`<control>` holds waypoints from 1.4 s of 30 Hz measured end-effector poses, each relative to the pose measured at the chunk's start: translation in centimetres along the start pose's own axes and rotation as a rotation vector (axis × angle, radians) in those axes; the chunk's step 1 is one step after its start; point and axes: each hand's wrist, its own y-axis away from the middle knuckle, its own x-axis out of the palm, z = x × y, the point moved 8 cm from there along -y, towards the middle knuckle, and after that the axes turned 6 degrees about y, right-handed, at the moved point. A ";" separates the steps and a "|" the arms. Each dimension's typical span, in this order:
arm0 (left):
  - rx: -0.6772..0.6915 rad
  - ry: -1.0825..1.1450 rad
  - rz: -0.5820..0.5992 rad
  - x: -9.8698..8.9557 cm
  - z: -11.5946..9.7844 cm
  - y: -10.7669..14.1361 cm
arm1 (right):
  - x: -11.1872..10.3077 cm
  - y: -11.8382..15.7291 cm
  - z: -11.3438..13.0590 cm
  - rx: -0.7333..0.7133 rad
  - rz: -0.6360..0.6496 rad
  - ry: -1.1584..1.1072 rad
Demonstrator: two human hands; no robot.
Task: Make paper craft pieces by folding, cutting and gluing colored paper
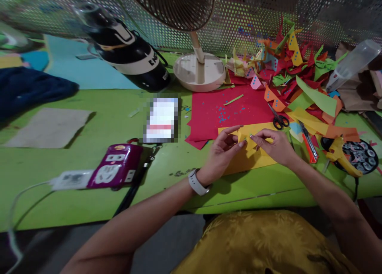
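Observation:
A small piece of folded yellow paper (pixel 243 136) is pinched between the thumb and fingers of my left hand (pixel 222 150), which wears a white watch. Close against it, my right hand (pixel 276 146) has its thumb and forefinger pressed together at the paper's right side. Whatever those right fingertips hold is too small to tell. Both hands are above a flat yellow sheet (pixel 238 166), which partly overlaps a red sheet (pixel 209 110) strewn with tiny blue bits. Black-handled scissors (pixel 280 122) and an orange box cutter (pixel 310 146) lie right of my right hand.
Folded colored paper shapes (pixel 277 63) are heaped at the back right. A fan (pixel 198 71) and a black bottle (pixel 134 63) stand along the mesh. A phone (pixel 162 120) and a purple power strip (pixel 116 166) are on the left. A glue gun (pixel 343 158) rests at right.

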 end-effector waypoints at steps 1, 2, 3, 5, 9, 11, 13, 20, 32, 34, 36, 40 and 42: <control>-0.004 0.017 -0.005 0.0 0.0 0.0 | 0.0 0.0 -0.1 0.000 -0.001 0.000; -0.006 0.036 -0.012 -0.1 0.1 0.0 | 0.0 0.0 -0.1 -0.002 -0.001 0.001; -0.008 0.056 -0.019 -0.2 0.1 0.0 | 0.0 0.0 -0.2 -0.005 -0.001 0.005; -0.019 0.085 -0.032 -0.3 0.2 -0.1 | 0.1 0.0 -0.3 -0.009 0.003 0.011; -0.050 0.104 -0.052 -0.7 0.6 -0.3 | 0.4 0.0 -0.1 -0.027 -0.001 0.021; -0.057 0.101 -0.069 -0.8 0.7 -0.4 | 0.5 0.1 0.1 -0.042 0.000 0.045; -0.058 0.091 -0.081 -0.9 0.7 -0.4 | 0.7 0.2 0.3 -0.052 0.007 0.076; -0.035 0.068 -0.084 -0.8 0.4 -0.5 | 1.4 0.3 -0.2 -0.034 0.020 0.019; 0.029 0.139 -0.225 -1.8 -0.4 -0.5 | 0.3 0.0 -0.8 0.048 0.022 -0.133; 0.012 0.128 -0.215 -1.6 -0.4 -0.6 | 0.2 0.0 -0.6 0.045 0.015 -0.136; -0.008 0.108 -0.207 -1.3 -0.4 -0.6 | -0.1 0.0 -0.5 0.035 0.003 -0.138; 0.017 0.065 -0.165 -0.8 -1.1 -0.2 | -0.8 -0.2 -0.4 0.040 -0.019 -0.177; 0.009 0.005 -0.084 -0.2 -1.3 0.0 | -1.5 -0.3 -0.5 0.051 -0.053 -0.207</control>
